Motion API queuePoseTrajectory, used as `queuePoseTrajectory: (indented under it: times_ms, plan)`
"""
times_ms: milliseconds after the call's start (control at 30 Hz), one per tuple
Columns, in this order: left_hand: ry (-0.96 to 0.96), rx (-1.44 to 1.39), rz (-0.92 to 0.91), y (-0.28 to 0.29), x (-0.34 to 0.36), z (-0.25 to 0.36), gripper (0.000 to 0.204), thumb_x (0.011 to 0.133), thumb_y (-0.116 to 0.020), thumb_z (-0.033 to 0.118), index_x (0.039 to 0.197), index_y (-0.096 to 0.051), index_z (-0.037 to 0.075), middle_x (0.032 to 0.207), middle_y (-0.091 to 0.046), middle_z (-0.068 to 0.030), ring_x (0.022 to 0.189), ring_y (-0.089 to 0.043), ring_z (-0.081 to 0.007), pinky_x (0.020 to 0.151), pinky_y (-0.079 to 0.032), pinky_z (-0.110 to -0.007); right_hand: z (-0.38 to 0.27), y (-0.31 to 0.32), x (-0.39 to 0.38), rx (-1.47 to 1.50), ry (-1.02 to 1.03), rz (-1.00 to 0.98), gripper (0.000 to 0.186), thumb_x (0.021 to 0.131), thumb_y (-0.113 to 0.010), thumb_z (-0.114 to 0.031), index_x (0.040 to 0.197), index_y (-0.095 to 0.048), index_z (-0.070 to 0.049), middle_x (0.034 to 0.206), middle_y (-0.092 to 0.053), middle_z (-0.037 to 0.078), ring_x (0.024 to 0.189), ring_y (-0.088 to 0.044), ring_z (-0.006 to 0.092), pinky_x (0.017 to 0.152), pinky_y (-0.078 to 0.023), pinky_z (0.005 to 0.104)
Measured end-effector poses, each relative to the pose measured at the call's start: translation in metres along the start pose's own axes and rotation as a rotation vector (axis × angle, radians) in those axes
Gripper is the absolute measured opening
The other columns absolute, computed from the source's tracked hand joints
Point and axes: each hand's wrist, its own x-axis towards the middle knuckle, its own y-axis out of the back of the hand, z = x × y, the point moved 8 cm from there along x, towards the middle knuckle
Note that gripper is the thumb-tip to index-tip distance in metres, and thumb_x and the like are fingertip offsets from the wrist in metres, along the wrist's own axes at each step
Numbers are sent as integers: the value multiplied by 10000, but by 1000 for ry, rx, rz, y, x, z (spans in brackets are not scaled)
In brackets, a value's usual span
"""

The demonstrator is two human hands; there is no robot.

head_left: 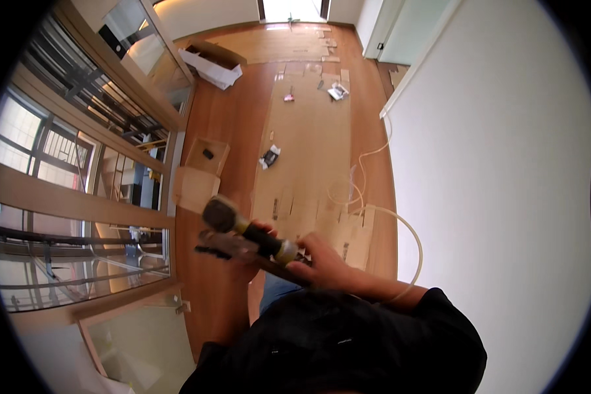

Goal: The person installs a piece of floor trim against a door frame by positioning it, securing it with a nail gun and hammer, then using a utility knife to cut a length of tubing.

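A black-and-yellow hand-held power tool [262, 241] slants across in front of my body, its rounded dark head [218, 214] toward the upper left. Blur hides its exact kind. My left hand [245, 268] is closed around the black middle part from beneath, with fingertips showing along the far side. At the tool's silvery rear end, my right hand [323, 260] is closed, thumb and fingers against that end. Below the head, a brownish, blurred part with a dark tip [211, 252] sticks out to the left; I cannot tell whether it belongs to the tool.
Cardboard sheets [308, 144] cover much of the wooden floor [236, 125]. A pale hose [418, 240] loops along the right toward my right forearm. An open cardboard box [207, 157] and a dark-and-white packet [270, 157] lie ahead. Glazed frames [79, 190] stand left, a white wall [492, 171] right.
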Motion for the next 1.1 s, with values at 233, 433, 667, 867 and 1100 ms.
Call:
queuePoseTrajectory:
  times_ms: [233,433,667,867,1100]
  plan:
    - [0,-50,104,44,127,40,609,954,-766,378,1377,-479,47,1352,-521,-115,1355,-490,-293,1245,-330,-457,20,43,126,603,-82,-434,440,1093,-543,-461,1291,-622,-76,909,-681,82,793,-633,194,746,-518,345]
    - [29,0,98,70,301,65,616,928,-786,339,1363,-444,69,1286,-529,-90,1315,-502,-272,1212,-350,-426,21,110,245,1175,-358,-358,388,1104,-523,-462,1134,-642,-94,640,-481,-32,500,-424,85,456,-325,264]
    - [-60,-30,18,105,523,98,628,894,-797,279,1375,-442,87,1296,-516,-80,1305,-501,-259,1193,-378,-431,40,232,361,992,-208,10,326,1105,-531,-391,1052,-643,-90,594,-425,-37,476,-388,86,453,-303,261]
    - [-22,116,148,202,659,141,671,879,-802,257,1416,-445,70,1308,-535,-104,1282,-542,-263,1152,-441,-440,206,414,441,1343,-477,500,316,1098,-519,-384,1254,-555,-111,610,-311,-58,486,-341,69,427,-301,253]
    - [-9,944,676,292,735,175,417,863,-796,29,1259,-668,13,1103,-693,-54,1051,-658,-172,944,-521,-293,491,522,506,1491,-937,701,379,1010,-561,-224,654,-439,-180,530,-439,-24,466,-450,130,436,-414,272]
